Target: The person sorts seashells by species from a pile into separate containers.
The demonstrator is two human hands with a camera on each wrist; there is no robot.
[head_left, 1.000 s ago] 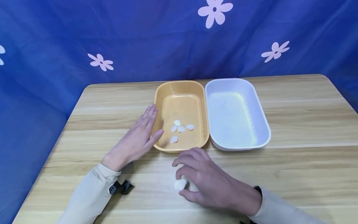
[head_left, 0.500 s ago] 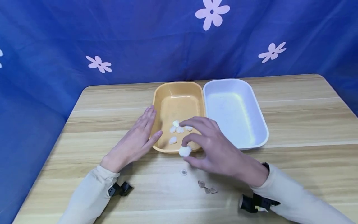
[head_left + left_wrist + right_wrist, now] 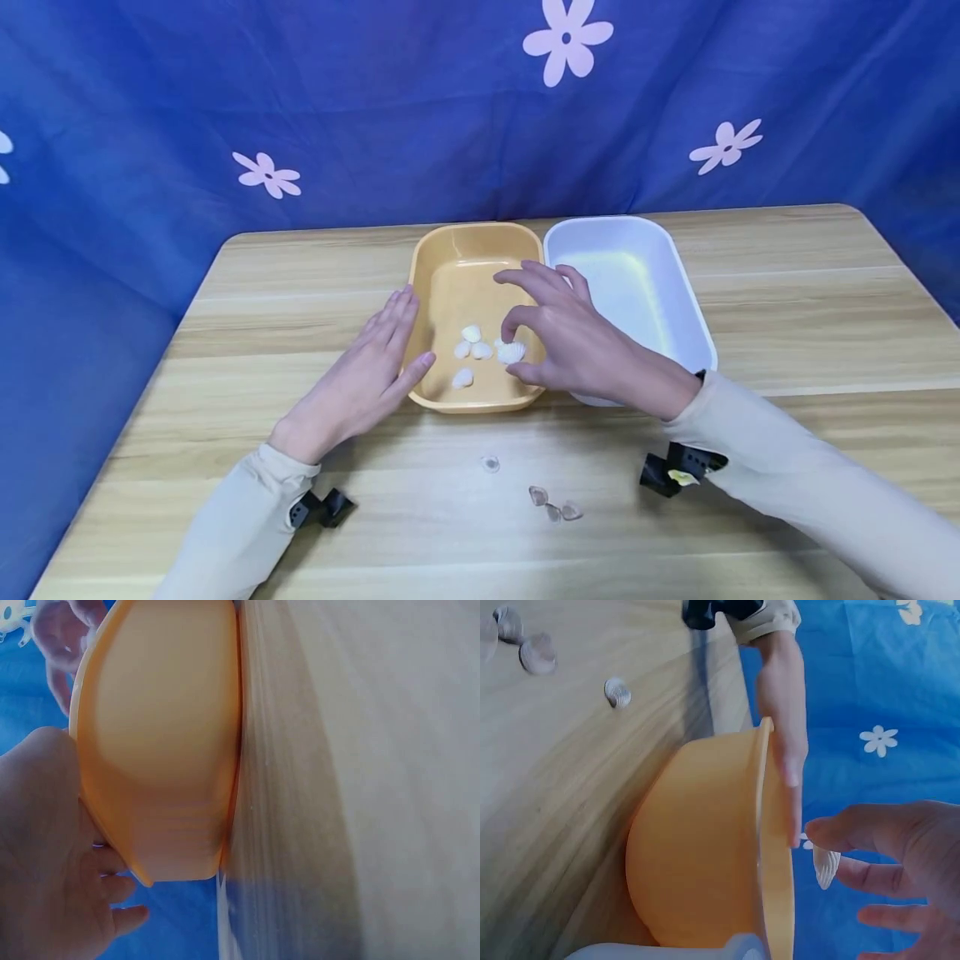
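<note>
My right hand (image 3: 577, 333) pinches a white ribbed seashell (image 3: 511, 352) between thumb and index finger, over the near right part of the orange tub (image 3: 468, 283). In the right wrist view the pinched shell (image 3: 826, 867) hangs above the tub's rim, the other fingers spread away from it. Several small white shells (image 3: 471, 333) lie on the tub's floor, one partly hidden behind the held shell. My left hand (image 3: 356, 375) lies with straight fingers along the tub's left rim; the left wrist view shows its thumb side (image 3: 45, 765) against that rim.
A white tub (image 3: 622, 283) stands against the right side of the orange one, partly covered by my right hand. On the wooden table in front lie a small greyish shell (image 3: 490, 464) and a cluster of brownish shells (image 3: 553, 505). A blue flowered cloth (image 3: 412, 108) hangs behind.
My right hand has picked up the white shell from the table and carried it forward over the orange tub, uncovering the darker shells. The left hand stays at the rim.
</note>
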